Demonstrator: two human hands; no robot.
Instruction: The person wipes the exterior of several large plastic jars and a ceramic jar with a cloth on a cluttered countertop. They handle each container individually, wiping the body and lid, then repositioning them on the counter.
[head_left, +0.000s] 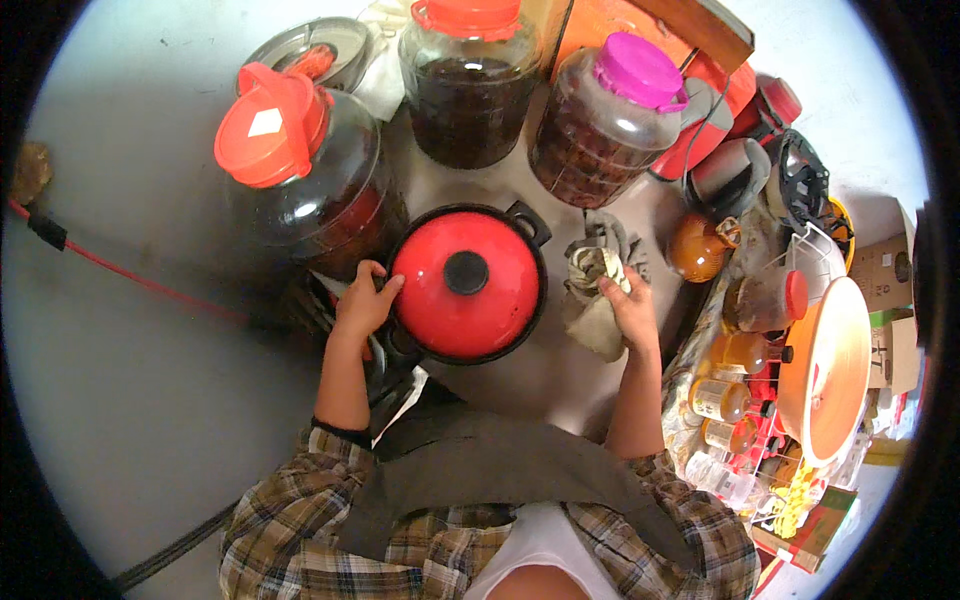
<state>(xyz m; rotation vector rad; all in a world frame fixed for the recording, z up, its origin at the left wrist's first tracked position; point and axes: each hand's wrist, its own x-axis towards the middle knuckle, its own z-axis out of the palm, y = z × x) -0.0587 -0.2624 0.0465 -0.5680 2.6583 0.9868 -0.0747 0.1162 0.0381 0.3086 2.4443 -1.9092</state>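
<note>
A round pot with a glossy red lid (469, 322) and a black knob stands before me on a grey-brown surface. At the pot's left rim is my left hand (364, 304), its thumb and forefinger apart and the thumb tip by the lid's edge; whether it grips anything is unclear. To the right of the pot, my right hand (634, 307) pinches a crumpled, pale cloth (592, 322), which rests on the surface. A darker grey cloth (604, 225) lies just behind it. One black side handle (529, 223) of the pot points to the back right.
Large jars of dark liquid stand behind: a red-capped jar (322, 187) at left, another red-capped jar (469, 105) in the middle, a purple-capped jar (607, 135) at right. An amber round vessel (697, 247), several bottles (720, 399) and an orange basin (836, 375) are at right.
</note>
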